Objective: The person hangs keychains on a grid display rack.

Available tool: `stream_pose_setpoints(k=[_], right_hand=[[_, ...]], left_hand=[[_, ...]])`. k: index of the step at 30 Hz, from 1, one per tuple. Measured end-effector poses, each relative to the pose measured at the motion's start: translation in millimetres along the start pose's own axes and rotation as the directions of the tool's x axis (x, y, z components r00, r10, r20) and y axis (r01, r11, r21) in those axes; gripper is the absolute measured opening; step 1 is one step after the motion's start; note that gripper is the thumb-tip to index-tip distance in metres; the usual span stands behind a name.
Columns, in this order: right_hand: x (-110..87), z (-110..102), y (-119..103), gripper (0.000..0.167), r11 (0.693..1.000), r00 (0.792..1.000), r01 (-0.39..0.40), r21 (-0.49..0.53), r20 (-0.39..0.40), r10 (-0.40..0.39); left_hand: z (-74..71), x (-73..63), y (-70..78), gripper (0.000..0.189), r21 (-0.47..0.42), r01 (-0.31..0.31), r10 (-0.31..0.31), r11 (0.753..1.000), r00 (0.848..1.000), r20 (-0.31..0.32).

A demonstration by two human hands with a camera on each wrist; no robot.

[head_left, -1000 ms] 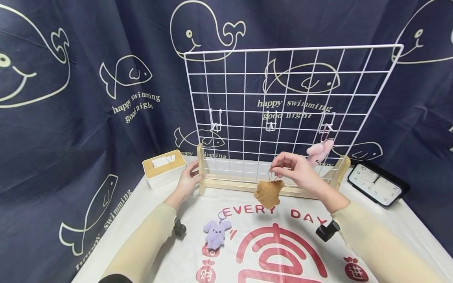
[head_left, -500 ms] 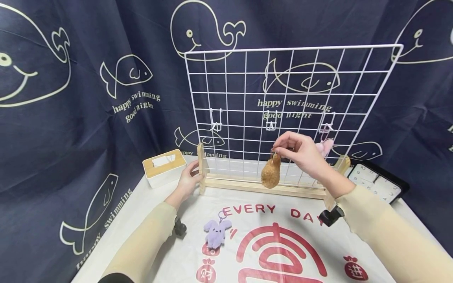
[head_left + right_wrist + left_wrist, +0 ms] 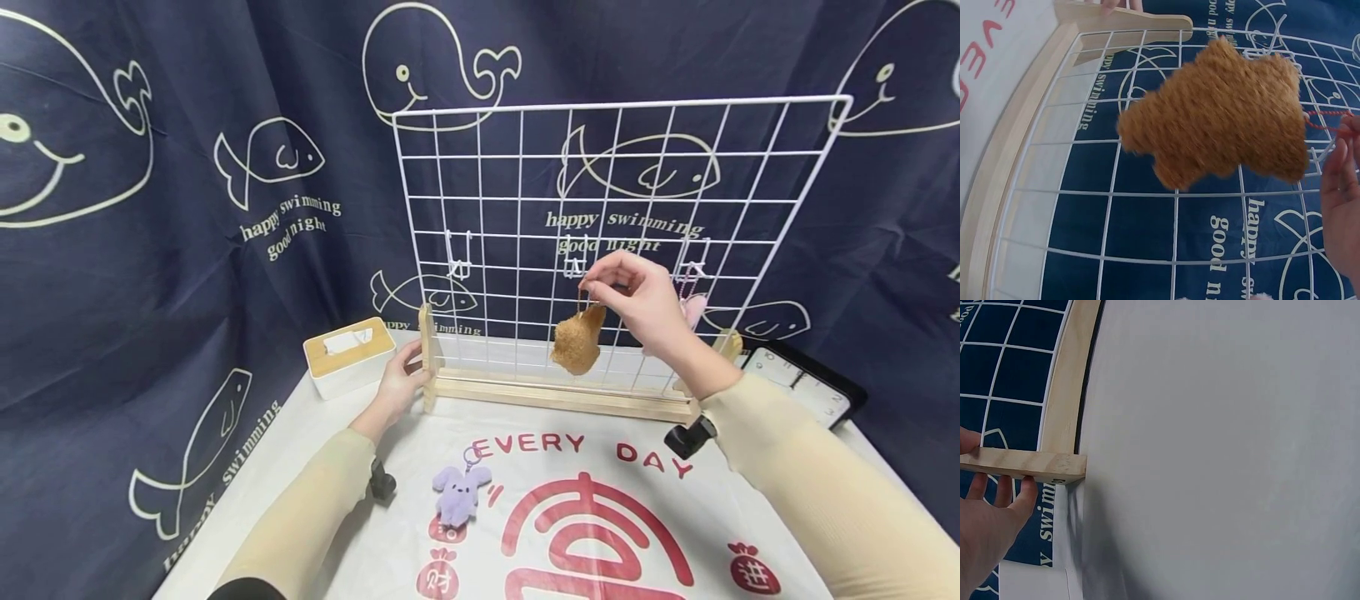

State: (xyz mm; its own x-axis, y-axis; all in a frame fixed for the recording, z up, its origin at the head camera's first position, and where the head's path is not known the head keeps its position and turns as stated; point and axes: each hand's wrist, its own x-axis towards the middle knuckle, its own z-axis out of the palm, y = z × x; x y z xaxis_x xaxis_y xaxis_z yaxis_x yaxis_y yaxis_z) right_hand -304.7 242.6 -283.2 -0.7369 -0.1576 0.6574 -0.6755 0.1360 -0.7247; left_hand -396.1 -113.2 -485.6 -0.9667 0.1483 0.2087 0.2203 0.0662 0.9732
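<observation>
My right hand (image 3: 639,302) pinches the cord loop of a furry brown plush keychain (image 3: 577,343), which dangles in front of the white wire grid (image 3: 517,200). In the right wrist view the loop (image 3: 1325,113) shows as red beads, and the plush (image 3: 1229,115) turns its plain furry side to the camera. My fingertips are just below the middle white hook (image 3: 574,267). At the grid's left end, my left hand (image 3: 399,387) grips the wooden end post (image 3: 427,354), thumb on one side and fingers (image 3: 1025,497) on the other.
A pink plush (image 3: 696,310), partly hidden by my right hand, hangs from the right hook (image 3: 693,270). The left hook (image 3: 460,268) bears nothing. A purple plush keychain (image 3: 457,493) lies on the table. A tissue box (image 3: 351,358) stands left, a black clock (image 3: 806,382) right.
My right hand has risen with the brown plush from low before the grid to just under the middle hook; the plush swung and turned. My left hand stays at the post.
</observation>
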Motion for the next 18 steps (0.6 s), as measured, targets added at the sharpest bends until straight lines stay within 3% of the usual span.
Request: stream_pose_setpoints(k=[12,18], right_hand=[[9.5,5.3,2.7,0.009,0.995,0.993,0.056,0.078,-0.106,-0.048],[14.6,8.9,1.0,0.009,0.998,0.991,0.06,0.031,-0.121,-0.055]], left_hand=[[-0.7,-1.5,0.7,0.067,0.004,-0.009,0.009,1.0,1.0,-0.005],[-1.1,0.0,-1.1,0.066,-0.006,-0.004,0.004,1.0,1.0,-0.001]])
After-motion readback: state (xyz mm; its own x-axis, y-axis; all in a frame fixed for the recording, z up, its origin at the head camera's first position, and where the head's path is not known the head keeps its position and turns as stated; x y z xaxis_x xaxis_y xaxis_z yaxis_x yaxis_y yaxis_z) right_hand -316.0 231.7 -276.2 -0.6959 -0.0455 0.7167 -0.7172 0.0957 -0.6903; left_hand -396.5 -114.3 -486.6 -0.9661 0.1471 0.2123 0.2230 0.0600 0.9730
